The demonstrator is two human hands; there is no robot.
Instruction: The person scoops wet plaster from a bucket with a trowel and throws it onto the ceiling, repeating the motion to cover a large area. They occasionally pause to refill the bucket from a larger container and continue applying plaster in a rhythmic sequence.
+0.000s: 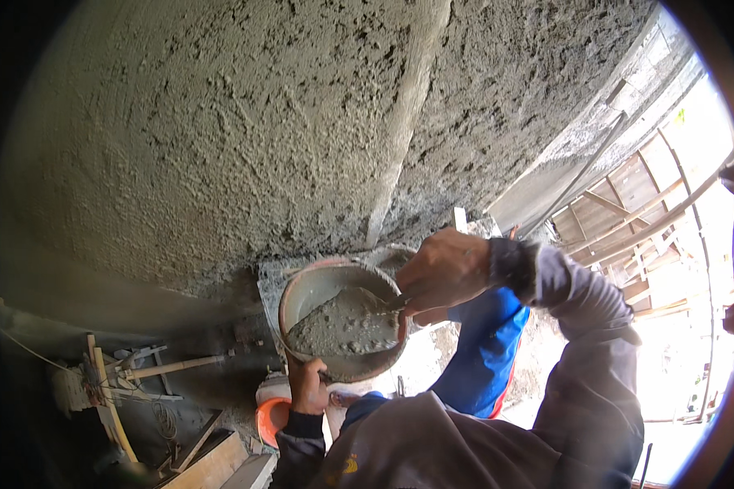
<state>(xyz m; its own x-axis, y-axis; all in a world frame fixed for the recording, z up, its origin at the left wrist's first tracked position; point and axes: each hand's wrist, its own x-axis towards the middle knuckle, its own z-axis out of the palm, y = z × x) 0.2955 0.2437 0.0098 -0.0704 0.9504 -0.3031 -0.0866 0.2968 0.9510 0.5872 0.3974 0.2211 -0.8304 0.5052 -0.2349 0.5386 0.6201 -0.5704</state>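
A round bucket [292, 306] with wet grey mortar [342, 323] in it is tilted in front of me. My left hand [306, 385] is closed on the bucket's near left rim. Over its right side, my right hand [444, 273] is wrapped round the handle of what looks like a trowel [393, 305]. Most of the trowel's blade is hidden in the mortar and behind my fingers. Just beyond the bucket rises a wall [302, 147] of rough wet plaster, with a smoother vertical strip [408, 98] running up it.
Another container [391, 259] with grey mix stands partly hidden behind the bucket. Below left is an orange bucket [271, 420]. Wooden poles and boards [110, 391] lie at the far left. Bamboo and timber framing [628, 220] stands in bright light at right.
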